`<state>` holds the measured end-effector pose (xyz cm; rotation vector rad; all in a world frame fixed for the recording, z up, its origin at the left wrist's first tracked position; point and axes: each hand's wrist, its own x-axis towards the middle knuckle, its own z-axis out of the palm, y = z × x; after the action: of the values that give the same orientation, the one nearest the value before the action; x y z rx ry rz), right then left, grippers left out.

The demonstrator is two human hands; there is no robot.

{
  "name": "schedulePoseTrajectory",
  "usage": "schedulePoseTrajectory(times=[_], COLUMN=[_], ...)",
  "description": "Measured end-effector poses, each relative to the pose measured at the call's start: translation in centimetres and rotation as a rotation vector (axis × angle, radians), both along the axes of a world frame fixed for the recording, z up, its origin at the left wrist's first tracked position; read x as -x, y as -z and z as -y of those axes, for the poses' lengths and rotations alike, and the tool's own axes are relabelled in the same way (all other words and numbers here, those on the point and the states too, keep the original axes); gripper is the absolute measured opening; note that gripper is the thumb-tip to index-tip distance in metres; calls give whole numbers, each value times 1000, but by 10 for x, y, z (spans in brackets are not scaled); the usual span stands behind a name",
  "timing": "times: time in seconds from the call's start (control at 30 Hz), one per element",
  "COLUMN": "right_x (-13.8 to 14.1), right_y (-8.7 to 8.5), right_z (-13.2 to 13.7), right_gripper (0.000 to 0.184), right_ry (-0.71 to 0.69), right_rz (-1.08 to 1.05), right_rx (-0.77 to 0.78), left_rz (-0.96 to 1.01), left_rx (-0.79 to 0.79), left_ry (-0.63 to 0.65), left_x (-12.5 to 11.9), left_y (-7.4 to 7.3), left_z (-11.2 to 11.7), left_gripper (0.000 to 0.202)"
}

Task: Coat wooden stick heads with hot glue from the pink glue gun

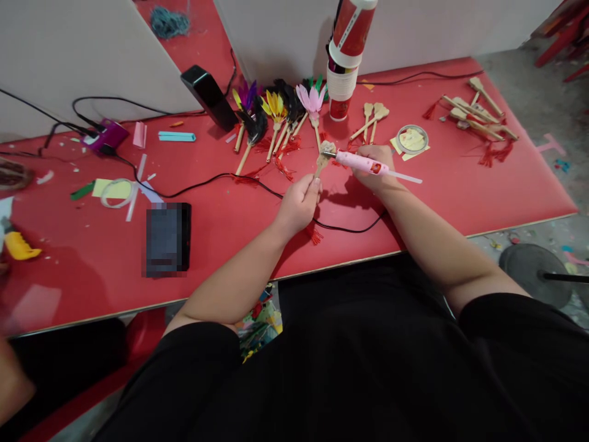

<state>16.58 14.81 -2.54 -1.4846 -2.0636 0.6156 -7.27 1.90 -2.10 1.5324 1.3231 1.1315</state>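
My left hand (301, 201) is closed round the handle of a small wooden paddle-shaped stick (321, 162), its broad head pointing away from me. A red tassel (315, 236) hangs below that hand. In my right hand (375, 169) is a pink hot glue gun (361, 162), with a translucent glue stick (405, 177) poking out of its back end. The gun's nozzle is at the head of the wooden stick; whether it touches I cannot tell. Just beyond lie several finished-looking sticks with feathers, among them pink feathers (311, 101) and yellow feathers (274, 105).
Stacked paper cups (343, 80) stand at the back. Bare wooden sticks (372, 116), a tape roll (412, 140) and a tasselled pile (481, 116) lie to the right. Leftward are a dark pixelated device (166, 239), a purple power strip (105, 136) and a black cable (197, 186).
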Motion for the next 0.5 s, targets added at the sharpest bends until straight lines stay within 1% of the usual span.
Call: schedulePoseTrajectory(times=[0.1,0.2,0.4,0.5], right_x=[-1,-1,-1,-1], right_y=[1,1,-2,-3], right_z=[-2,-1,5,5], right_gripper=[35,39,31,33], right_ry=[22,38,52,42], right_rz=[-10,-36,-48,-39], right_rx=[7,23,47,30], left_rz=[19,23,13,11], left_rx=[12,17,26,25], left_ry=[21,15,19,13], left_x=[0,0,0,0], left_y=[-1,-2,-4,-4], left_z=[1,1,2,2], left_gripper=[48,46,43,44])
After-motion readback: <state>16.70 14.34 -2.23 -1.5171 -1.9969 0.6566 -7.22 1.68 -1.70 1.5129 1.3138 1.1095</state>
